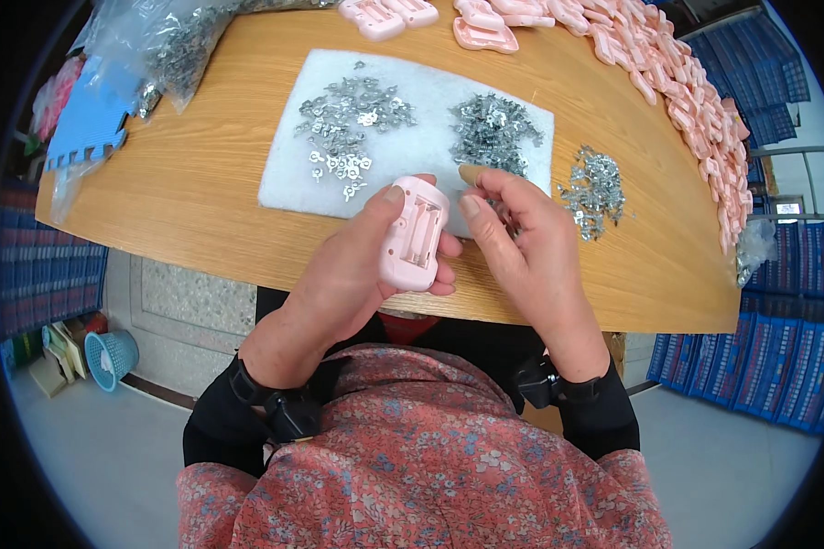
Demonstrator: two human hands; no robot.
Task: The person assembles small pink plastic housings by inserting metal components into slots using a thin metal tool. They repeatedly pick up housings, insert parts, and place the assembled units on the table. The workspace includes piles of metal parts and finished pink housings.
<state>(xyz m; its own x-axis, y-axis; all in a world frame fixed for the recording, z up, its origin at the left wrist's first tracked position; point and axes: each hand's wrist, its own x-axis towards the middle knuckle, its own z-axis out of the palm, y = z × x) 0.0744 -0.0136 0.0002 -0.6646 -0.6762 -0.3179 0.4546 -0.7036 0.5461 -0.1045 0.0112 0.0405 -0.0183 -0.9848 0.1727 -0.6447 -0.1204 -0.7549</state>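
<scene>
My left hand (pixel 348 252) is closed around a pale pink plastic battery housing (pixel 418 233). Its open battery compartment faces up, with slim metal strips visible inside, and my thumb presses on its upper left edge. Just to the right, my right hand (pixel 531 233) is apart from the housing. Its fingers are curled, thumb and index tips close to each other; whatever lies between or under them is too small or hidden to make out. Beyond that hand, a dense heap of small metal battery contacts (pixel 494 128) lies on a white foam sheet (pixel 421 91).
More metal contacts (pixel 348 114) are spread on the sheet's left half. Another small heap of contacts (pixel 595 192) sits on the wooden table (pixel 220 137). Many pink housings (pixel 687 101) line the far right edge. Plastic bags (pixel 178 55) and a blue foam mat (pixel 87 119) occupy the far left.
</scene>
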